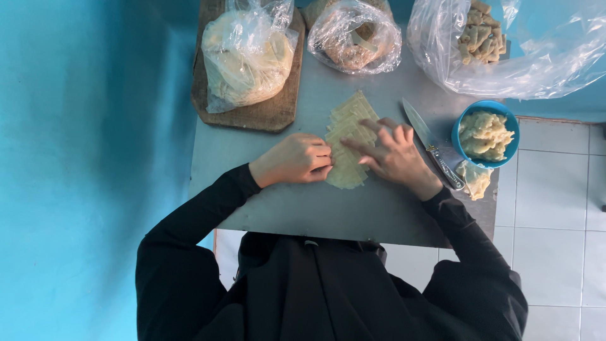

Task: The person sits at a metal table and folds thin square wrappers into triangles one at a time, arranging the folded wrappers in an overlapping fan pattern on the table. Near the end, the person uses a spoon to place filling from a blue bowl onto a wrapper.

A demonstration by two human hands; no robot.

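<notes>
A fanned row of thin pale dough sheets lies on the grey table. My left hand rests at the row's left edge with its fingers curled, fingertips pinching the edge of one sheet. My right hand lies flat on the right side of the row, fingers spread and pressing on the sheets. Both arms wear black sleeves.
A knife lies right of my right hand. A blue bowl of pale filling stands at the right edge, a lump of filling beside it. A wooden board carries bagged dough; two more plastic bags sit behind.
</notes>
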